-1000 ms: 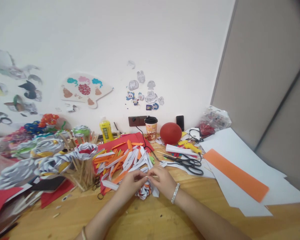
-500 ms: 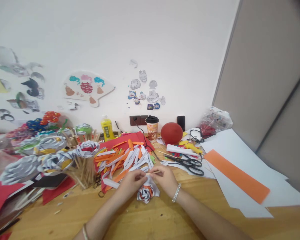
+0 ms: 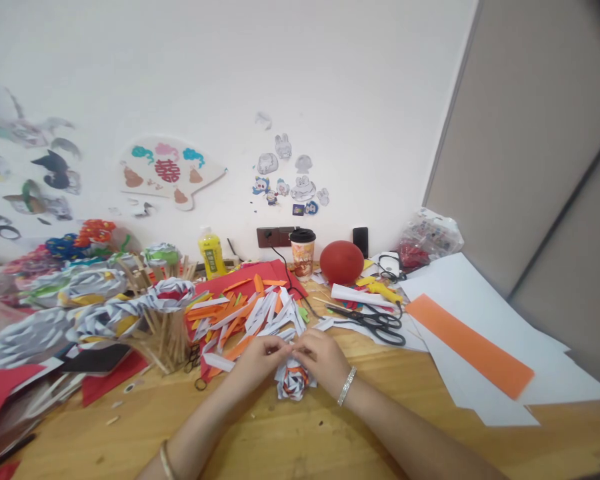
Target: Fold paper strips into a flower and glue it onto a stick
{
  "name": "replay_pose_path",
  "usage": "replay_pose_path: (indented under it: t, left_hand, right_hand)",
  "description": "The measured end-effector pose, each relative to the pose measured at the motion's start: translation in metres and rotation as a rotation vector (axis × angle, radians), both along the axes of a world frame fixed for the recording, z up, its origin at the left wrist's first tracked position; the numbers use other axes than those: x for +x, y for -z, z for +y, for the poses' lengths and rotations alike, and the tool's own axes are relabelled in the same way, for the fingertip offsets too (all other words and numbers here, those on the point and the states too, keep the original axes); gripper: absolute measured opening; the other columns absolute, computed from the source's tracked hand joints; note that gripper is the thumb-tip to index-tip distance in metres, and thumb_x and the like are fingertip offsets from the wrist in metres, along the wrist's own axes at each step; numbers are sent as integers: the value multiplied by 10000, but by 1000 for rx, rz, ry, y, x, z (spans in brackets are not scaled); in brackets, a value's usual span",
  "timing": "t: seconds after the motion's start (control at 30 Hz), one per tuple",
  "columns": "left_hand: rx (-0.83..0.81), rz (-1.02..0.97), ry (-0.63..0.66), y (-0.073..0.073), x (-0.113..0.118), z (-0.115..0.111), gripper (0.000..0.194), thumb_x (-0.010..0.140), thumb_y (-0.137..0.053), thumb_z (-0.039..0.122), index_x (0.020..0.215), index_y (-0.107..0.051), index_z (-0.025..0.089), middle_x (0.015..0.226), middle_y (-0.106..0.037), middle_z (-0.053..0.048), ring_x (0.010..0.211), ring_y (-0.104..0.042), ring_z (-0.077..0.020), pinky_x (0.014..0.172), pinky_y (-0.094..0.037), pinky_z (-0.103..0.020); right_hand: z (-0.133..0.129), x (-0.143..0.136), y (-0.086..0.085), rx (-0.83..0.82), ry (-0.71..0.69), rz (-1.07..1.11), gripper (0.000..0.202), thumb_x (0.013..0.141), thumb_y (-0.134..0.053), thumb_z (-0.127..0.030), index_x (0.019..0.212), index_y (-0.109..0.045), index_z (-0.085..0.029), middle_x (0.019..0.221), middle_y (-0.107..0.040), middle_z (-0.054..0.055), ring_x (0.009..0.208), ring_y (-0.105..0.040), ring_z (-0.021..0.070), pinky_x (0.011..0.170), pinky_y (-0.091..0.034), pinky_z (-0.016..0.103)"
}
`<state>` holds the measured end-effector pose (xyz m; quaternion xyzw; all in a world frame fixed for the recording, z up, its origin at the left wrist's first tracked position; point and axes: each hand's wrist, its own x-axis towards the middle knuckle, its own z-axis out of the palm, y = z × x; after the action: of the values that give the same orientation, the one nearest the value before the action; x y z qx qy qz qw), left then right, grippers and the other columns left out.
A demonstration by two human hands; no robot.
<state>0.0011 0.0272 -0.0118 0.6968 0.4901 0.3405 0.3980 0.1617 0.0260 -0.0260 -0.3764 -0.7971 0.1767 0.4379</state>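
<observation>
My left hand (image 3: pixel 260 362) and right hand (image 3: pixel 324 360) meet behind the orange-and-white folded-paper rosette (image 3: pixel 295 385), grasp unclear; brown wooden tabletop (image 3: pixel 285 437) spreads from its near edge.

On the near side of your left hand (image 3: pixel 264 360) and right hand (image 3: pixel 325 360), the paper flower (image 3: pixel 295 385) blocks the way; closer to you, bare tabletop (image 3: pixel 290 440) leaves room between your forearms. Just beyond your fingers, loose folded strips (image 3: pixel 260 312) crowd the path. Leaning sticks (image 3: pixel 166 343) obstruct your left; beyond your right hand lie scissors (image 3: pixel 380 327), with bare wood nearer your right wrist.
</observation>
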Motion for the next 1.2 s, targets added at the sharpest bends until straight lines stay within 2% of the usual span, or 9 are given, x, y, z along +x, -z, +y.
replay_pose_path:
  t: [0.1,0.23,0.33,0.43,0.53,0.7,0.93,1.1,1.2]
  left_hand:
    - [-27,-1,27,2,-3,1,338,681,-560,441,645,-615,110,544,-538,18,502,-421,-98,493,-318,-198]
    - [31,76,30,-1,-3,-2,267,709,-537,372,688,-625,121,609,-584,-2,556,-471,-122,525,-346,-209]
    - [155,260,25,-10,1,-9,254,746,-484,338,658,-622,145,628,-590,-18,594,-489,-146,550,-351,-225]
    - [267,392,83,-23,7,-17,256,769,-447,305,673,-636,162,678,-606,-54,648,-512,-172,622,-366,-254]
    - [302,453,68,-32,11,-23,264,775,-440,311,679,-637,164,694,-607,-76,677,-523,-192,640,-365,-270]
    - [266,423,21,-28,7,-20,231,737,-490,312,613,-622,169,638,-597,-49,615,-507,-167,591,-356,-247]
    - [149,313,43,-14,-3,-10,169,692,-520,276,629,-618,153,569,-587,8,550,-478,-129,509,-330,-198]
    - [125,294,49,-19,-4,-11,179,690,-517,275,633,-629,147,581,-588,10,575,-487,-132,524,-345,-196]
    - [47,265,97,-23,-6,-11,200,690,-539,320,676,-628,143,619,-596,2,607,-495,-137,546,-365,-202]
  right_hand:
    - [-1,-1,1,12,0,-26,78,720,-604,-111,693,-610,-184,707,-579,6,722,-539,145,657,-421,246]
    - [2,-1,3,-94,-20,16,87,717,-605,-110,762,-617,-183,743,-614,9,728,-567,140,660,-436,236]
    - [3,1,2,-140,-85,0,107,733,-575,-101,771,-626,-188,737,-639,3,712,-584,133,660,-447,232]
    - [3,1,0,-110,-66,-37,109,718,-582,-96,730,-639,-188,698,-641,3,688,-585,136,651,-453,240]
    - [2,-2,2,-131,-50,1,119,688,-591,-82,720,-645,-184,700,-644,6,694,-593,140,644,-466,240]
    - [2,-3,3,-262,-90,61,117,740,-544,-143,777,-648,-183,732,-662,8,679,-609,130,627,-474,231]
    - [1,0,-1,-172,-70,-23,81,730,-583,-139,727,-652,-180,689,-654,3,658,-588,131,618,-448,221]
    - [0,0,-1,-94,-69,-54,78,746,-584,-158,738,-654,-191,694,-656,5,665,-588,135,627,-439,226]
    - [0,3,-6,-67,-110,-91,95,772,-566,-187,774,-661,-194,713,-662,9,661,-588,131,629,-432,221]
